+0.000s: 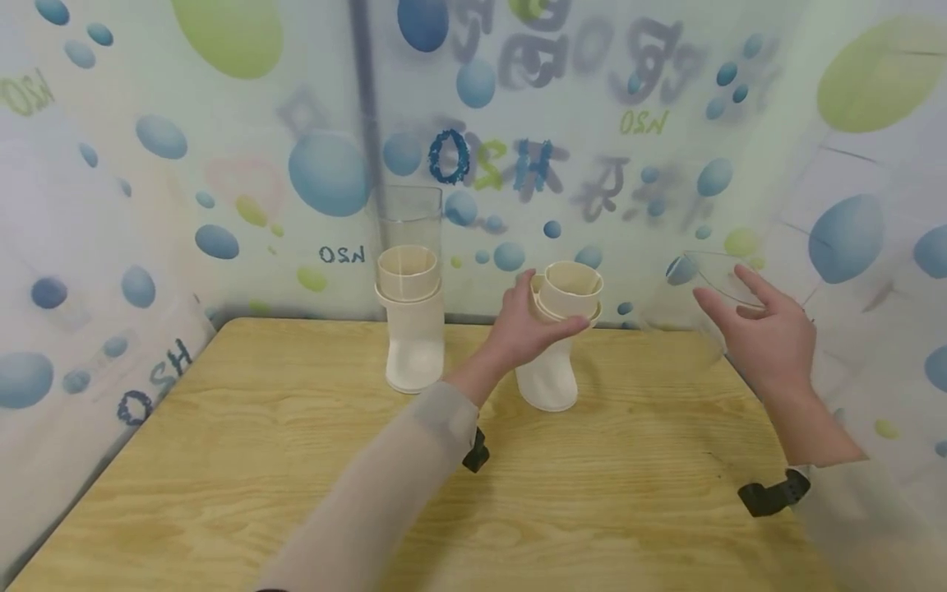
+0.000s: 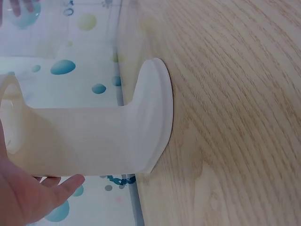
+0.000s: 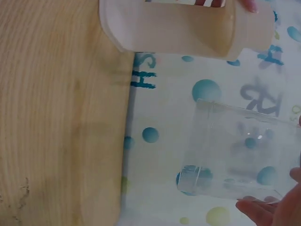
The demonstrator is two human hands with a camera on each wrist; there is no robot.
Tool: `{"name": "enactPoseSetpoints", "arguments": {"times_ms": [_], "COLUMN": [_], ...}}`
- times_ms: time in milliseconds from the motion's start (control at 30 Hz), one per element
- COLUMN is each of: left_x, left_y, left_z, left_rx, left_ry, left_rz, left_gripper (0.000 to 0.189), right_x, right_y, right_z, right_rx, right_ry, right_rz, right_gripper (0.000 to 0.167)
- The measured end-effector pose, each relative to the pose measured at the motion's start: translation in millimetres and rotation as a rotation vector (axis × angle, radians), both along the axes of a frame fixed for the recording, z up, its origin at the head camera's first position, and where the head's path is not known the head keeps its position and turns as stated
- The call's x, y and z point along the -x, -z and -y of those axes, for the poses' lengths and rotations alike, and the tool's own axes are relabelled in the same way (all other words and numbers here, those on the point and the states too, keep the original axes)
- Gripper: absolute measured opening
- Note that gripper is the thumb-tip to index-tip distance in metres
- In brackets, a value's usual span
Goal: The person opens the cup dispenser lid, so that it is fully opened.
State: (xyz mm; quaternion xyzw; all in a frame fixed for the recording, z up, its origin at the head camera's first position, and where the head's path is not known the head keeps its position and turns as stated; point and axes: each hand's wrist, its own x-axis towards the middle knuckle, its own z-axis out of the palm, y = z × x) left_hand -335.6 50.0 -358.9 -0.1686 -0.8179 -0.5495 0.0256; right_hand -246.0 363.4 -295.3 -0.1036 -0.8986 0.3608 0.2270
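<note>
Two cream-coloured plastic stands with round collars stand upright at the back of the table. My left hand (image 1: pixel 518 325) grips the right stand (image 1: pixel 547 382) around its collar, fingers behind and thumb in front. In the left wrist view, the foot of this stand (image 2: pixel 155 108) rests on the wood. To its right, my right hand (image 1: pixel 777 345) holds a clear plastic cylinder (image 3: pixel 240 150) by one end, above the table. The cylinder is apart from the stand and faint in the head view. The left stand (image 1: pixel 414 329) bears a similar clear cylinder (image 1: pixel 414 205) around its collar.
The wooden table (image 1: pixel 296 460) reaches back to a translucent curtain (image 1: pixel 311 107) printed with blue and green drops and letters. More curtain hangs close along the left and right sides. A black strap (image 1: pixel 773 493) sits on the right wrist.
</note>
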Motion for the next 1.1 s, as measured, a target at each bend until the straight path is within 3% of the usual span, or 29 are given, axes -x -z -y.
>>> {"name": "enactPoseSetpoints", "arguments": {"times_ms": [267, 533, 733, 1100], "left_x": [5.0, 8.9, 13.5, 22.9], "left_y": [2.2, 0.2, -0.2, 0.6], "left_z": [-1.7, -2.1, -3.8, -6.4], "left_rx": [-0.021, -0.036, -0.048, -0.050], "left_ry": [0.018, 0.038, 0.044, 0.050], "left_rz": [0.015, 0.015, 0.025, 0.047], "left_gripper": [0.125, 0.123, 0.123, 0.123], "right_x": [16.2, 30.5, 42.6, 65.4], "right_y": [43.1, 78.9, 93.4, 103.4], "right_z": [-21, -30, -30, -31], "right_rx": [-0.052, -0.055, -0.031, -0.126], "right_ry": [-0.046, -0.052, -0.011, 0.008], "right_rz": [0.133, 0.161, 0.162, 0.157], "right_gripper": [0.093, 0.098, 0.097, 0.098]}}
